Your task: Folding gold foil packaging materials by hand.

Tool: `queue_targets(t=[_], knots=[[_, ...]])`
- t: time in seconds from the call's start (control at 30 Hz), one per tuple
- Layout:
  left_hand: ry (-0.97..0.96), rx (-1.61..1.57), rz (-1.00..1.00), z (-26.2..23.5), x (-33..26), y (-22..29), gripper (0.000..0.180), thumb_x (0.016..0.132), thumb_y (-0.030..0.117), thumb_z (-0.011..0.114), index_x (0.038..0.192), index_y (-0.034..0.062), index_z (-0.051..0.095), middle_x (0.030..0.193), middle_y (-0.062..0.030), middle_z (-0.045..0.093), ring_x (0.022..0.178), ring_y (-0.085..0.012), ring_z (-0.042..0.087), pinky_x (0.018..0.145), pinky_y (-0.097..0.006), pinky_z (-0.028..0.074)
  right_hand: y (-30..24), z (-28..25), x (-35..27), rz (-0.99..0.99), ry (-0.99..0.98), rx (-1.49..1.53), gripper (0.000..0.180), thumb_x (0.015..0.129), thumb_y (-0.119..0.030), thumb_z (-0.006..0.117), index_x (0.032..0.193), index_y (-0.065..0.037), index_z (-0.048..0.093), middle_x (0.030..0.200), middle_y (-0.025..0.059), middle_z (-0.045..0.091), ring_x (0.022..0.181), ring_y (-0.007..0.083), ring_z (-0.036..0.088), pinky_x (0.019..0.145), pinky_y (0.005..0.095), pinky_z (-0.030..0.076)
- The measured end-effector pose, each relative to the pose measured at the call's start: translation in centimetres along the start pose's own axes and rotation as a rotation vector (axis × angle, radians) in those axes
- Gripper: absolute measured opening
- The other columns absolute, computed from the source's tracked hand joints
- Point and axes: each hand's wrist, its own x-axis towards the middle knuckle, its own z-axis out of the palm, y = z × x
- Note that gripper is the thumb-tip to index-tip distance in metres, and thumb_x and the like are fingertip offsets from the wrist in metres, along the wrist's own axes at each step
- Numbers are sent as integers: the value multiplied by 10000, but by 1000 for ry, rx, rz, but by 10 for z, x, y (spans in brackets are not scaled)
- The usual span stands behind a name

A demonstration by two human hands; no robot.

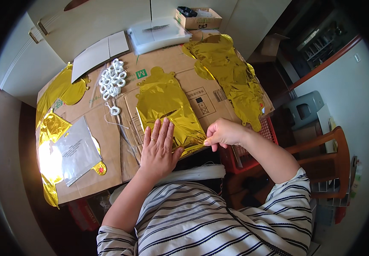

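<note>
A flat gold foil balloon (167,104) lies on a cardboard sheet (107,141) in front of me. My left hand (159,147) presses flat on its near end, fingers spread, a ring on one finger. At the balloon's near right corner my right hand (222,133) pinches the foil edge between thumb and fingers.
A pile of gold foil balloons (231,77) sits at the far right, more gold foil (60,89) at the left. White plastic pieces (112,80) cluster at the middle back. A clear plastic bag (77,149), a small carton (198,18), a red crate (269,132) and a wooden chair (329,158) surround the work area.
</note>
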Motion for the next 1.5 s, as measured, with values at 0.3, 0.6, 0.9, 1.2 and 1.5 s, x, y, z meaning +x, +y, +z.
queue_targets(t=[0.3, 0.6, 0.9, 1.2, 1.5], knots=[[-1, 1, 3, 0, 0, 0, 780, 977, 420, 612, 1570, -8, 341, 1632, -197, 351, 1533, -386, 285, 1249, -544, 170, -3, 3, 0, -24, 32, 12, 186, 921, -170, 760, 901, -3, 680, 744, 125, 735, 441, 47, 489, 414, 205, 357], [-6, 4, 4, -1, 0, 0, 775, 976, 420, 612, 1566, -9, 348, 1632, -200, 350, 1531, -390, 285, 1247, -550, 172, -16, -17, 20, -6, -17, 131, 204, 957, -216, 717, 932, -16, 685, 751, 114, 742, 423, 51, 465, 404, 221, 346], [3, -15, 9, 0, 0, -1, 770, 973, 403, 614, 1563, -16, 349, 1629, -207, 350, 1529, -394, 290, 1246, -553, 171, -16, -9, 21, -9, 97, 69, 180, 931, -179, 745, 940, -11, 681, 709, 92, 718, 435, 44, 461, 418, 215, 339], [-6, -7, 10, 0, 0, -1, 781, 970, 417, 608, 1565, -16, 346, 1636, -202, 339, 1538, -392, 268, 1250, -553, 165, -16, -9, 22, -26, 116, 83, 221, 926, -210, 764, 935, -1, 693, 697, 88, 712, 422, 48, 450, 410, 204, 334], [-5, 6, 9, -1, 0, 0, 771, 970, 403, 616, 1563, -12, 352, 1633, -201, 346, 1531, -393, 283, 1248, -550, 172, -30, -22, 48, -59, 120, 225, 234, 926, -204, 760, 953, 15, 682, 687, 126, 703, 400, 69, 422, 380, 235, 288]])
